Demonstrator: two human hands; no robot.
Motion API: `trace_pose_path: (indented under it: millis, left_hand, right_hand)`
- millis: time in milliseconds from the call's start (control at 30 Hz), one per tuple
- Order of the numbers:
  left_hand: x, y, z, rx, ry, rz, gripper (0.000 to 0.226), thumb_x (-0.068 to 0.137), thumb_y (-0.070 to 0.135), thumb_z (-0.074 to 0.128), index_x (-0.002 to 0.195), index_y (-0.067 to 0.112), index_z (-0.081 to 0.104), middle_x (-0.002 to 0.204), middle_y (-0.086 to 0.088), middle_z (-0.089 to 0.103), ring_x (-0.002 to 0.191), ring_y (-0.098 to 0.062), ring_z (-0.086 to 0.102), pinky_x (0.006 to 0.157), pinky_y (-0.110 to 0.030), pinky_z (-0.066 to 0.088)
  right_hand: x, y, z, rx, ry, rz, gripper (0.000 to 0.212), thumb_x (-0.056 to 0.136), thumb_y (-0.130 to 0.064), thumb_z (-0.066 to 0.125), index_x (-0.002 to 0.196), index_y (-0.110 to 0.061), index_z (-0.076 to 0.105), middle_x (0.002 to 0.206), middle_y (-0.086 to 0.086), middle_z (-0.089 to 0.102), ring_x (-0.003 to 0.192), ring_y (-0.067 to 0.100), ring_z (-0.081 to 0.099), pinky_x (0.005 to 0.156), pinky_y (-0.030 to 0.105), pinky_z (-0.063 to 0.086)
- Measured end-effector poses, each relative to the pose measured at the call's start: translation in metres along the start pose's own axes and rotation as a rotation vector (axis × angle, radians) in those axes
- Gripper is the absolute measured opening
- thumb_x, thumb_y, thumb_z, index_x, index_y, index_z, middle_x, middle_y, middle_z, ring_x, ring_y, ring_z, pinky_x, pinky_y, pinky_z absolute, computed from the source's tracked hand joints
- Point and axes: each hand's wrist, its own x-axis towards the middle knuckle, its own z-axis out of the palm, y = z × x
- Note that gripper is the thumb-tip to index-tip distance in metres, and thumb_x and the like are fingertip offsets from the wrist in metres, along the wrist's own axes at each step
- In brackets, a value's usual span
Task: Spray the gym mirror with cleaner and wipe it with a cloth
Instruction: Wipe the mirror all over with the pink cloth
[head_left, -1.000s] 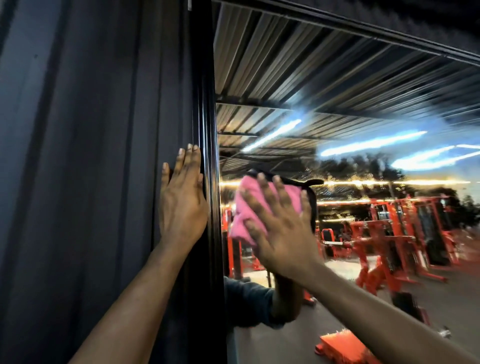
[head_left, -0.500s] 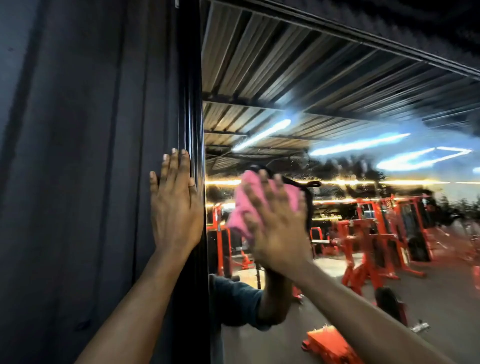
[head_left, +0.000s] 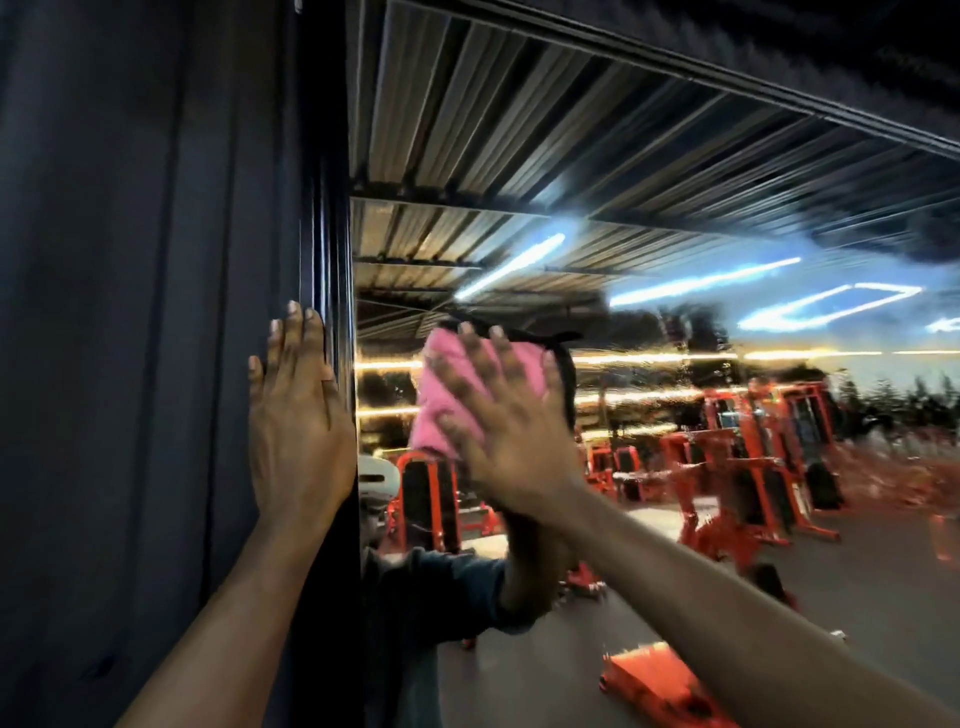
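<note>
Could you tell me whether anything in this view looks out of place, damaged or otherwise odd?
Nothing stands out. The right hand presses a pink cloth flat on the black-framed wall mirror; the left hand rests flat beside its frame. The glass shows no cracks.

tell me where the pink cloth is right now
In the head view, the pink cloth is pressed flat against the mirror under the right hand, just right of the mirror's black frame.
</note>
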Motion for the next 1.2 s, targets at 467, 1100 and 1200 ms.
trace_pose_path:
  millis: [467, 1100, 1200]
  left_hand:
    - [0.001, -0.009, 0.001, -0.195, 0.044, 0.015, 0.056, 0.101, 0.011, 0.039, 0.157, 0.014, 0.043, 0.164, 0.006, 0.035, 0.155, -0.009, 0.027, 0.13, -0.027, 0.009]
    - [-0.004, -0.005, -0.004, -0.206, -0.006, 0.038, 0.055, 0.107, 0.001, 0.041, 0.16, 0.016, 0.036, 0.168, 0.007, 0.028, 0.157, -0.006, 0.021, 0.127, -0.017, 0.002]
    - [-0.005, -0.002, -0.004, -0.192, -0.002, 0.023, 0.058, 0.107, -0.002, 0.041, 0.161, 0.017, 0.034, 0.169, 0.007, 0.026, 0.157, -0.005, 0.019, 0.129, -0.021, 0.002]
  right_hand:
    - [-0.014, -0.011, -0.001, 0.026, -0.129, -0.475, 0.063, 0.108, -0.06, 0.027, 0.164, -0.044, 0.001, 0.173, -0.007, -0.015, 0.159, 0.021, -0.019, 0.121, 0.068, -0.013]
    - [-0.015, 0.059, -0.004, -0.146, 0.015, -0.13, 0.072, 0.104, -0.066, 0.018, 0.166, -0.029, 0.014, 0.175, -0.001, 0.003, 0.16, 0.023, 0.004, 0.123, 0.063, 0.002]
    - [0.027, 0.121, -0.016, -0.004, 0.241, 0.623, 0.076, 0.102, -0.071, 0.008, 0.166, -0.029, 0.014, 0.17, 0.003, 0.019, 0.156, 0.026, 0.02, 0.121, 0.071, 0.012]
